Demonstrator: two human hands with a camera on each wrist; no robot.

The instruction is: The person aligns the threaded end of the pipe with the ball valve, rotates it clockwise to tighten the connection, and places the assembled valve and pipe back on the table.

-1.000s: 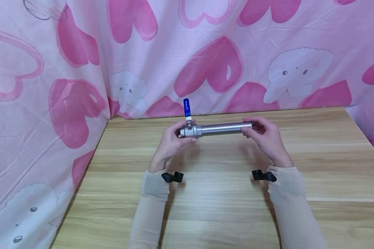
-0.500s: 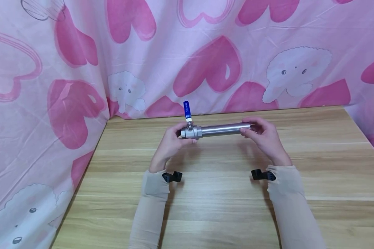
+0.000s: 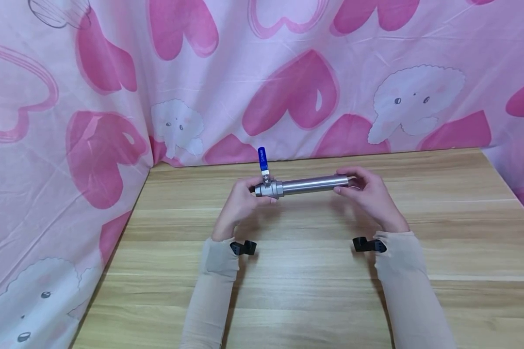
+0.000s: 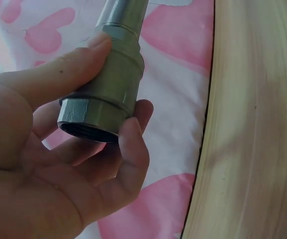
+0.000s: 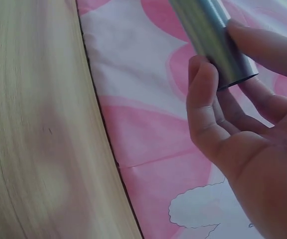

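Observation:
A silver ball valve (image 3: pixel 268 188) with a blue lever handle (image 3: pixel 262 159) is joined to a straight steel pipe (image 3: pixel 314 184), and both hands hold the piece level above the table. My left hand (image 3: pixel 239 206) grips the valve body at the left end, thumb on the near side. In the left wrist view the valve's hexagonal end (image 4: pixel 91 117) shows a dark threaded opening between the fingers. My right hand (image 3: pixel 371 196) grips the pipe's right end. The right wrist view shows the pipe's plain cut end (image 5: pixel 235 77) between thumb and curled fingers.
The wooden table (image 3: pixel 305 291) lies beneath the hands. A pink curtain (image 3: pixel 227 87) with hearts hangs along its back and left edges. Black wrist camera mounts (image 3: pixel 244 248) stick out inward from both sleeves (image 3: pixel 218 286).
The valve and pipe have sunk slightly in the head view, lever included. The pipe's right end has shifted a little left, with the right-hand fingers following. Both grips stay on the piece.

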